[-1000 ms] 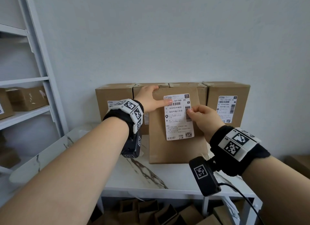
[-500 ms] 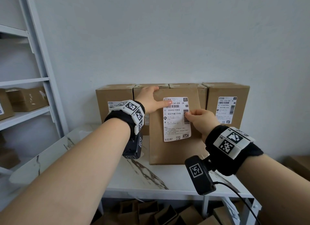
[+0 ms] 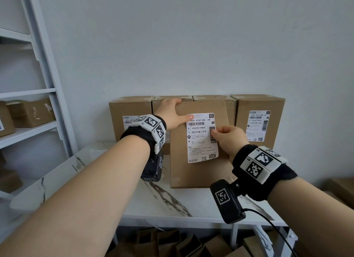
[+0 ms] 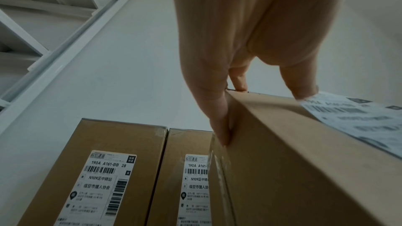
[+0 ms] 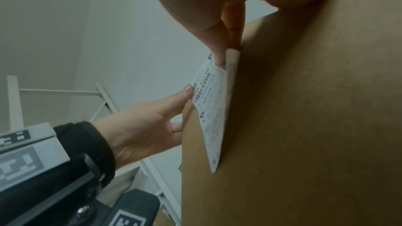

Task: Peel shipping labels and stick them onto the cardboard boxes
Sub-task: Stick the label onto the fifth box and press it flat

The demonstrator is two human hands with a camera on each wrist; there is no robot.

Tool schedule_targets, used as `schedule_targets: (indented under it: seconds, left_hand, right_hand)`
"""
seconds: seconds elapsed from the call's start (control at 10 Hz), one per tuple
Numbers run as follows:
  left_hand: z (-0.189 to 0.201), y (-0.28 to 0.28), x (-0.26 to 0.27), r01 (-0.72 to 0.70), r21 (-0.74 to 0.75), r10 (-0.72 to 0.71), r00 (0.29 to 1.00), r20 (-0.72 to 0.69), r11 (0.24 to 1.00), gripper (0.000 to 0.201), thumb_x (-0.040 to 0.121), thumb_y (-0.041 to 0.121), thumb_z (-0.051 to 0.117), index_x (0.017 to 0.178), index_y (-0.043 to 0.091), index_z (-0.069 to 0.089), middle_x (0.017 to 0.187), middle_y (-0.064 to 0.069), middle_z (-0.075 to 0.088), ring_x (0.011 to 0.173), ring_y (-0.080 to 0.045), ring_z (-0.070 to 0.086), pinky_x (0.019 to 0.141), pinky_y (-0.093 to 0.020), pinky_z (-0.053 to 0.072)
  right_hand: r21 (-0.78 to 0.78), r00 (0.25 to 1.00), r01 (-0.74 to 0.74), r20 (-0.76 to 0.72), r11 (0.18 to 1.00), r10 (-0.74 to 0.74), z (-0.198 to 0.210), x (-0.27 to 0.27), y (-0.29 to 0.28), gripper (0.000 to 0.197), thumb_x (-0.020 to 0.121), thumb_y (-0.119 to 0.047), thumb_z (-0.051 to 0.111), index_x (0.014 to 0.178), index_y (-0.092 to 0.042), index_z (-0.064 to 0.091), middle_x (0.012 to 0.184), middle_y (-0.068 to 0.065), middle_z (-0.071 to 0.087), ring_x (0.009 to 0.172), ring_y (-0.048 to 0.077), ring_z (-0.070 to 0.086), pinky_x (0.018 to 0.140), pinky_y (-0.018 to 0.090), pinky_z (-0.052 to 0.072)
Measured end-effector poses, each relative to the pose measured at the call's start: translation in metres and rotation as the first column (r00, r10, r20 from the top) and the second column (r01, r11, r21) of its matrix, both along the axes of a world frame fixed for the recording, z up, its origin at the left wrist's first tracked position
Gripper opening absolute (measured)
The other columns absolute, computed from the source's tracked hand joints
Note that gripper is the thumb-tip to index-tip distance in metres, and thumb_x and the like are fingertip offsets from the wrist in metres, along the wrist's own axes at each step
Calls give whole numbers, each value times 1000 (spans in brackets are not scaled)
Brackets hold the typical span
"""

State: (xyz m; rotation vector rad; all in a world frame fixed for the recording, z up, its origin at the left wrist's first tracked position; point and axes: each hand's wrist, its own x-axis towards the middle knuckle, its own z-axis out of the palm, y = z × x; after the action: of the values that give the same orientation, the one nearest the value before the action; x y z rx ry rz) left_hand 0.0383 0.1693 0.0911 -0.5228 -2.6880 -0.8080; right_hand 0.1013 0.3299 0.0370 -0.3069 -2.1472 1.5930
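A tall cardboard box point(image 3: 199, 172) stands on the table in front of a row of others. A white shipping label point(image 3: 201, 140) lies against its front face. My left hand point(image 3: 177, 111) grips the box's top left corner, fingers over the top edge, thumb pressing the label's upper left corner. My right hand point(image 3: 217, 131) pinches the label's right edge by the side barcode. In the right wrist view that edge of the label point(image 5: 214, 109) stands slightly off the cardboard point(image 5: 304, 126), held between thumb and finger. The left wrist view shows my fingers point(image 4: 219, 118) on the box's side point(image 4: 282, 169).
Several sealed boxes line the wall behind; the far left one point(image 3: 130, 109) and the far right one point(image 3: 258, 107) carry labels. The marble table point(image 3: 172, 205) has bare top in front. White shelving point(image 3: 28, 130) with cartons stands left. Flattened cartons point(image 3: 172, 243) lie under the table.
The label has turned from a slight tilt to straight and dropped a little on the box face. My right hand moved down with it. The left hand kept its grip.
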Motion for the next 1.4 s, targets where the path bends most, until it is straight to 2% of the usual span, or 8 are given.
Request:
schedule_targets:
  seconds: [0.5,0.7,0.9,1.0,1.1,1.2,1.3,1.4]
  left_hand:
    - [-3,0,-4,-25,-30,23,998,-65,999,71,82,37,68,142,17,34,149,-5,32,136,-20,34,109,-32,29]
    - [-4,0,-4,-19,-16,17,996,-85,1000,69,82,34,68,141,17,35,148,-5,33,135,-19,35,108,-30,28]
    - [-5,0,-5,-18,-3,18,996,-83,1000,70,81,34,69,141,18,36,147,-5,34,133,-20,37,107,-30,30]
    - [-5,0,-5,-19,-2,19,996,-88,1000,70,81,35,69,140,18,36,146,-5,35,132,-20,38,107,-30,31]
    - [-5,-1,-5,-20,-4,19,995,-93,1000,69,81,34,70,140,18,36,146,-5,35,132,-20,38,107,-31,31]
    - [-5,-1,-5,-19,-6,18,996,-92,1000,70,81,34,70,140,18,37,146,-5,35,132,-20,38,107,-31,30]
    - [-4,0,-5,-19,-20,17,996,-93,1000,69,81,35,70,139,17,37,146,-5,35,133,-19,37,108,-31,30]
    - [-3,0,-4,-19,-20,17,995,-97,1000,68,81,34,70,138,16,38,145,-4,36,134,-19,36,108,-30,29]
  right_hand:
    - [31,1000,-1,-11,1000,1,0,0,-1,26,88,-21,62,63,-21,56,84,7,66,93,30,66,86,44,54]
    - [127,999,-43,12,991,42,-3,3,2,25,74,-17,76,66,-22,53,90,5,71,87,25,68,81,44,56]
    - [243,1000,-14,26,970,7,-5,2,2,24,74,-23,75,71,-23,51,94,4,69,87,24,66,80,39,55]
    - [329,998,1,52,944,-19,-3,4,2,24,76,-27,73,78,-18,52,93,2,65,87,21,64,70,30,50]
    - [346,996,15,82,938,-46,1,5,7,40,73,-32,78,90,-10,49,79,-2,54,72,15,55,53,24,38]
    - [379,986,38,138,925,-97,3,1,16,51,66,-44,80,84,-11,46,71,-2,46,61,13,45,45,23,27]
    - [387,980,6,183,922,-83,10,0,19,54,68,-39,80,93,-11,42,77,0,46,68,16,47,52,24,35]
    - [388,990,0,133,922,-55,26,2,15,73,72,-27,80,120,-1,30,96,5,46,86,20,48,71,30,43]
